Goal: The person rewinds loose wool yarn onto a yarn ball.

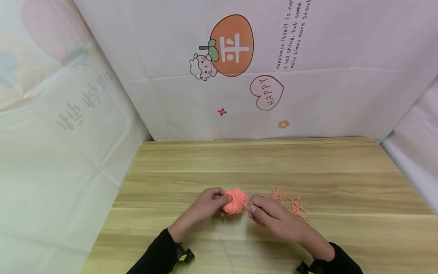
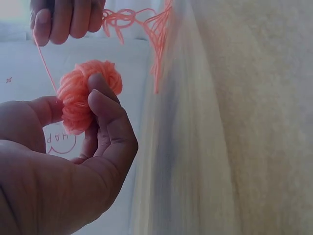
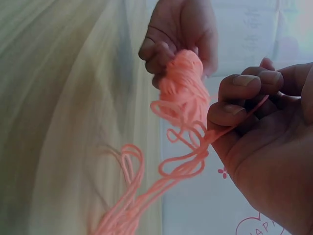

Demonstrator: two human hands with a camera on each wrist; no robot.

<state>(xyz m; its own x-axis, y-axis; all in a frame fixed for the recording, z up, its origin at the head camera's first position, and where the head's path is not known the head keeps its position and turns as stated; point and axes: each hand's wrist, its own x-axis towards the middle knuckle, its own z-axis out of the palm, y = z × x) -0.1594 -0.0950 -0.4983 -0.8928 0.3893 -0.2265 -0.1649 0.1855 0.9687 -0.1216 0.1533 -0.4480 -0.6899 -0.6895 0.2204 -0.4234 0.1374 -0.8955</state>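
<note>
Tabletop [image 1: 191, 163] wood-grained, yellow-brown, streaks running parallel to far edge. Loose coral-orange yarn strands [image 1: 296, 205] lie looped, tangled, nearer right edge than left.

In the head view, the hands [image 1: 207, 203] [image 1: 272, 217] partly hide the yarn [image 1: 237, 205].

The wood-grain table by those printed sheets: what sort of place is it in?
Probably a small screened-off tabletop workspace, likely indoors. The wood-grain table has a white printed sheet behind it and another pale sheet along its left side.
</note>
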